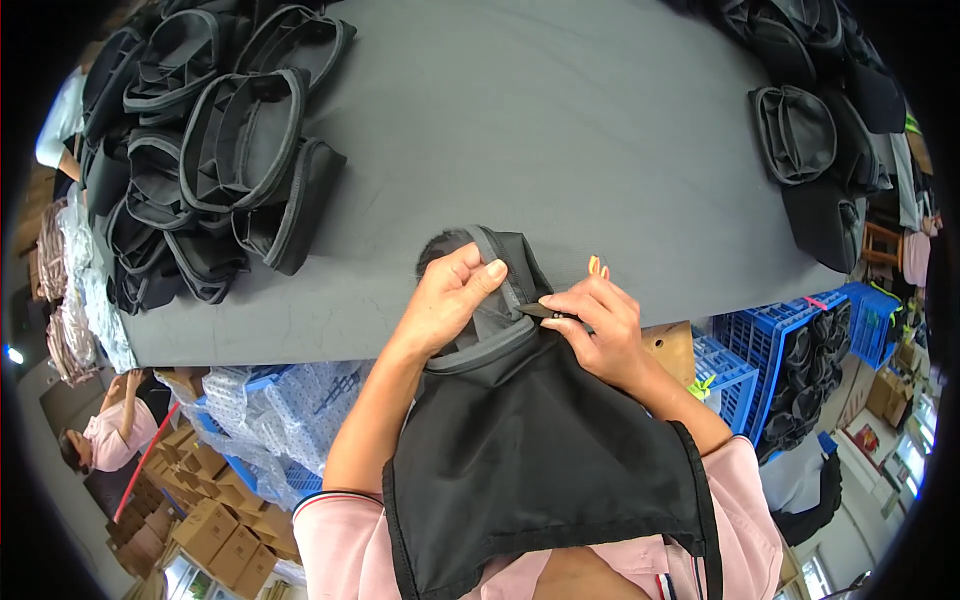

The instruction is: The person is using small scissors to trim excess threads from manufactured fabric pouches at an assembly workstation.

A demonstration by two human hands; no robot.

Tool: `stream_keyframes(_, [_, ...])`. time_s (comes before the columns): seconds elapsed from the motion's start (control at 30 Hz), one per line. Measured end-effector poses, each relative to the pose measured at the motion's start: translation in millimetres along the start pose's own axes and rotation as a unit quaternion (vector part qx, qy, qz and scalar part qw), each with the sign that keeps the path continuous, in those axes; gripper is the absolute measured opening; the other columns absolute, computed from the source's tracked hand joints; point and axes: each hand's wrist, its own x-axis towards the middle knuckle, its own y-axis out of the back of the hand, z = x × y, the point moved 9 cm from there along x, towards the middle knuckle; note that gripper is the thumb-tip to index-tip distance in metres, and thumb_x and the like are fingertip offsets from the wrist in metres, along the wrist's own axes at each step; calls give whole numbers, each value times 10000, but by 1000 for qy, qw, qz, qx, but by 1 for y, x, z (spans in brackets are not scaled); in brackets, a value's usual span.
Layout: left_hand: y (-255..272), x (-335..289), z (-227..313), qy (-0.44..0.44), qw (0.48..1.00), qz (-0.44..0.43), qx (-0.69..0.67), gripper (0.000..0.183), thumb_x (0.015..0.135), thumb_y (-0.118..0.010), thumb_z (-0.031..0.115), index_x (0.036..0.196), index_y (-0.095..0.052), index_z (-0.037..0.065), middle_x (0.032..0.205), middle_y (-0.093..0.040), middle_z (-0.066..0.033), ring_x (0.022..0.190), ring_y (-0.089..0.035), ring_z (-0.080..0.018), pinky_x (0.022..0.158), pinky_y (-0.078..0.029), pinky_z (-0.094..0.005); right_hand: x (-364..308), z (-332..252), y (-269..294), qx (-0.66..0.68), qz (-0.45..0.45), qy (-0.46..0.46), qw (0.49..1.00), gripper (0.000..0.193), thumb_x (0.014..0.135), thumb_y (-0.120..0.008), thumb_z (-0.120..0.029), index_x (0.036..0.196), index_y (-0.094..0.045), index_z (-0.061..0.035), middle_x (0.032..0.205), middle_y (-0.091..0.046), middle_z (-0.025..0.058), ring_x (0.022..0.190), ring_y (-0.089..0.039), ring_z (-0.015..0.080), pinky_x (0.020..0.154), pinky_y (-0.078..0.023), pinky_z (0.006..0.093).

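A black fabric pouch (490, 350) with grey edging round its opening stands at the table's near edge, in front of my black apron (540, 455). My left hand (450, 300) grips its edge, thumb on top and fingers curled into the opening. From the right, my right hand (600, 320) is closed round scissors (541, 311); their dark blades point left and meet the pouch's edging. A bit of orange shows behind the right hand's fingers, perhaps the handle. The pouch's inside is partly hidden by my left hand.
Similar open black pouches are heaped on the grey-covered table (560, 120) at far left (245, 140) and far right (795, 135). Blue crates (760, 340) stand below on the right, a plastic-wrapped one (290, 410) on the left. Cartons (215, 530) and another person (115, 425) are at lower left.
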Motion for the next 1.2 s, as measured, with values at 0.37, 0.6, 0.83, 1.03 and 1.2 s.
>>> stream_keyframes(0.37, [-15, -10, 32, -42, 998, -25, -49, 247, 914, -528, 228, 754, -481, 46, 707, -421, 76, 657, -363, -31, 562, -352, -229, 13, -22, 19, 13, 9, -12, 1000, 185, 672, -701, -17, 844, -639, -48, 725, -550, 58, 613, -547, 207, 831, -454, 423])
stream_keyframes(0.6, [54, -38, 119, -107, 968, 138, 181, 282, 897, -518, 284, 791, -482, 25, 724, -469, -17, 689, -421, -123, 644, -402, -288, 13, 12, 20, 172, 44, -167, 970, 214, 669, -649, 33, 860, -563, -11, 790, -441, 33, 613, -436, 106, 535, -343, 217])
stream_keyframes(0.83, [186, -135, 325, -349, 720, 486, 350, 460, 883, -543, 260, 1250, -465, -6, 1127, -557, -154, 1042, -516, -200, 912, -381, -292, 6, 51, 31, 149, 81, -221, 960, 110, 759, -621, -22, 846, -556, -7, 641, -398, -16, 553, -355, 76, 499, -300, 227])
stream_keyframes(1.03, [279, -137, 301, -269, 610, 582, 466, 700, 825, -617, 336, 1395, -271, 122, 1443, -181, -199, 1355, -136, -301, 1078, -157, -377, 26, 99, 59, 196, 146, -287, 926, 176, 924, -461, -120, 851, -569, -1, 504, -362, -14, 413, -360, 51, 387, -316, 228])
stream_keyframes(1.2, [306, -124, 286, -175, 537, 644, 516, 714, 804, -609, 443, 1398, -277, 225, 1468, -87, -190, 1349, -112, -360, 1069, -173, -453, 56, 160, 94, 207, 186, -330, 902, 223, 921, -476, -200, 869, -578, -9, 573, -414, -9, 408, -369, 42, 335, -306, 223])
